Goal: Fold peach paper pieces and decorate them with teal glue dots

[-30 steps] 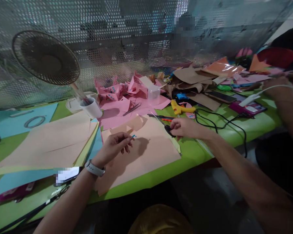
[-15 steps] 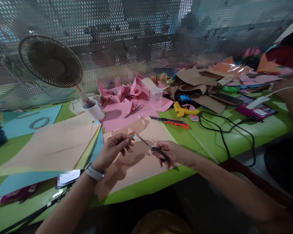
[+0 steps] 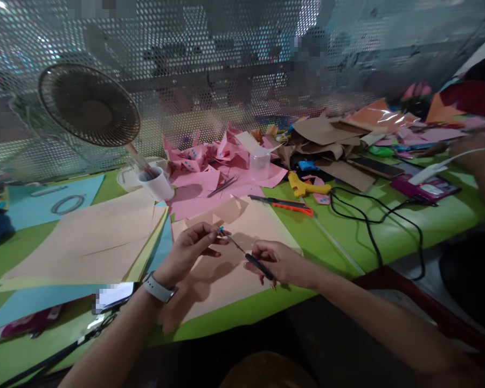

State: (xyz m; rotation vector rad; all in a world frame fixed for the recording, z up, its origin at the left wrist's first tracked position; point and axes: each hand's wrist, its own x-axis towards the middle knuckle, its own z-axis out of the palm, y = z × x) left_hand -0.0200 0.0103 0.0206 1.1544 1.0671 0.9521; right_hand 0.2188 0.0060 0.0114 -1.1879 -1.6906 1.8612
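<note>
The left hand (image 3: 188,250) pinches a tiny blue scrap (image 3: 220,230) between thumb and fingertips, above the peach paper (image 3: 242,215). The right hand (image 3: 281,262) is closed around the black handles of the scissors (image 3: 246,254). Their long axis runs diagonally, tips pointing up and left at the scrap and touching it. Beyond the peach paper lie a box cutter (image 3: 285,203) and a yellow glue gun (image 3: 305,187).

Scissors (image 3: 246,255) now nearer the blue scrap (image 3: 221,229), tips touching.
</note>
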